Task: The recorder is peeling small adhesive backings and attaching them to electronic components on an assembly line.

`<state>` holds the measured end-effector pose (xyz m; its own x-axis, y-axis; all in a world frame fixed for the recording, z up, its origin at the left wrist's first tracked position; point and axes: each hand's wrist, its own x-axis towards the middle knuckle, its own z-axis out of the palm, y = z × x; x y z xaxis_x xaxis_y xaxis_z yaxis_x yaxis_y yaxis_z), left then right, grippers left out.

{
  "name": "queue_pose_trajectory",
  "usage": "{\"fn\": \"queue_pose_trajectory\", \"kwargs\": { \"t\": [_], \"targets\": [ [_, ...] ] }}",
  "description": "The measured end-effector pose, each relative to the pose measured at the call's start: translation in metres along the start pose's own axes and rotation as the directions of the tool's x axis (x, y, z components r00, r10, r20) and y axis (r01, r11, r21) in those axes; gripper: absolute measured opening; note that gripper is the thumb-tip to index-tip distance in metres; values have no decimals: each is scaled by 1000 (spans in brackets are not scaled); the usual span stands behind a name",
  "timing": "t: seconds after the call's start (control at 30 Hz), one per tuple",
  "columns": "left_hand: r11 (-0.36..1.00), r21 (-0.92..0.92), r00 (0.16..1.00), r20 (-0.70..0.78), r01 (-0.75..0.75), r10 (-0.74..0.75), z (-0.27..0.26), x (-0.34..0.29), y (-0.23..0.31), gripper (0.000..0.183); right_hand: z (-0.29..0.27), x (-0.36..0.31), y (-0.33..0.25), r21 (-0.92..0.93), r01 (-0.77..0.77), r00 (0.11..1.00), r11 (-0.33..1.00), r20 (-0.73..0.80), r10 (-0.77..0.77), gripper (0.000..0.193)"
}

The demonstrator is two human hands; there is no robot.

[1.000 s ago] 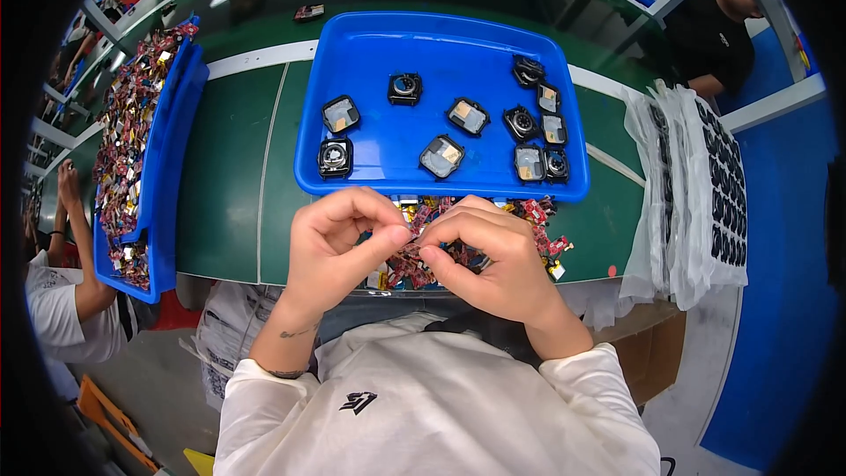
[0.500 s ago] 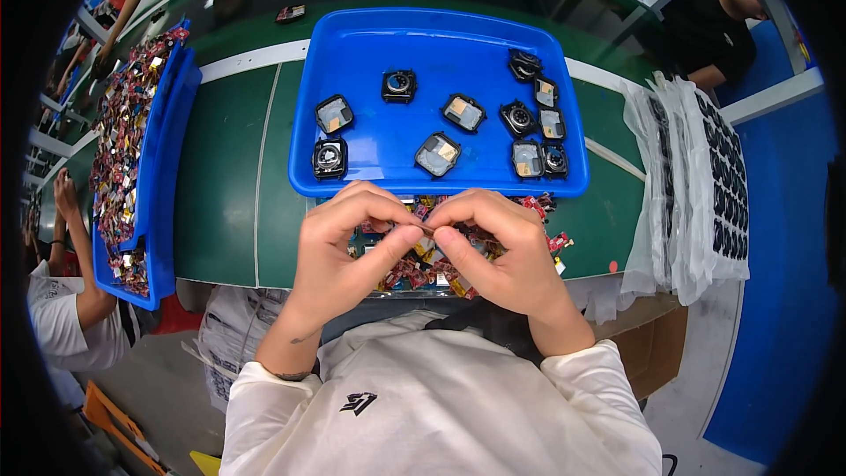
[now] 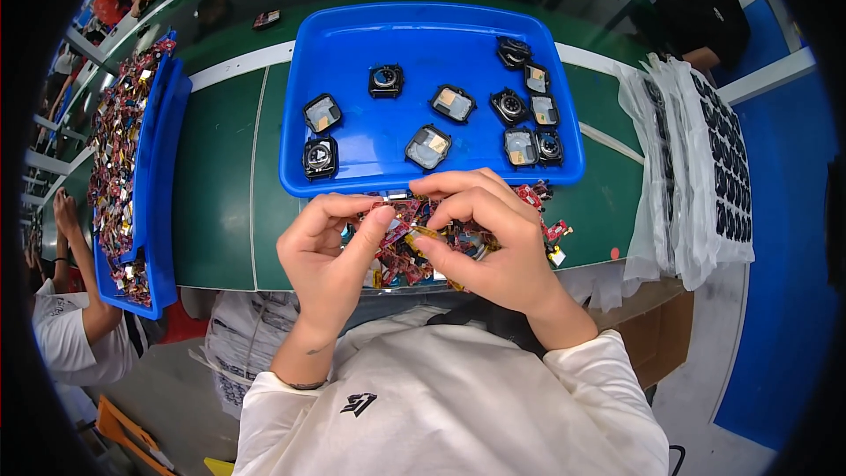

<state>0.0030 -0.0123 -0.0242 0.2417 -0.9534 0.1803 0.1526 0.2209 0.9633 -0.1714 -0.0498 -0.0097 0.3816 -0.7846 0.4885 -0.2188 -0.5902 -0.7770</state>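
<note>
Over a heap of small red circuit boards (image 3: pixel 465 243) with yellow and silver parts, my two hands meet at chest height. My left hand (image 3: pixel 328 251) is closed, its thumb and fingers pinching a small red circuit board (image 3: pixel 398 227). From the other side, my right hand (image 3: pixel 498 234) grips a yellow strip (image 3: pixel 426 234) between thumb and fingers. The strip appears joined to the same board, though the join is too small to make out. Just beyond the hands is a blue tray (image 3: pixel 423 21) with several black watch cases (image 3: pixel 454 104), some face up and some back up.
At the left stands a long blue bin (image 3: pixel 167 185) full of circuit boards. White plastic sheets of black parts (image 3: pixel 723 167) stand at the right edge of the green bench (image 3: pixel 216 185). A co-worker's arm (image 3: pixel 88 273) shows at far left; another person (image 3: pixel 705 18) sits far right.
My hands have moved slightly apart, and the red board and yellow strip between them now show. The right fingers have lifted and spread more. The view has shifted a little.
</note>
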Motion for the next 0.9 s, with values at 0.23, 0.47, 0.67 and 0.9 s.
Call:
{"fn": "queue_pose_trajectory", "kwargs": {
  "t": [0.23,0.47,0.67,0.9],
  "targets": [
    [992,-41,993,10,-120,120,4,-5,-1,13,-3,-8,-1,233,-41,990,972,140,9,11],
    [987,139,983,156,75,-96,2,-2,7,19,-6,-9,-6,203,-242,969,949,12,245,15],
    [900,385,920,390,-206,44,-1,5,4,17,-10,-7,-1,165,-111,994,980,39,106,7],
    [938,329,935,355,-113,-12,-2,5,7,13,-13,-5,1,22,49,999,999,-15,-49,13]
  ]
}}
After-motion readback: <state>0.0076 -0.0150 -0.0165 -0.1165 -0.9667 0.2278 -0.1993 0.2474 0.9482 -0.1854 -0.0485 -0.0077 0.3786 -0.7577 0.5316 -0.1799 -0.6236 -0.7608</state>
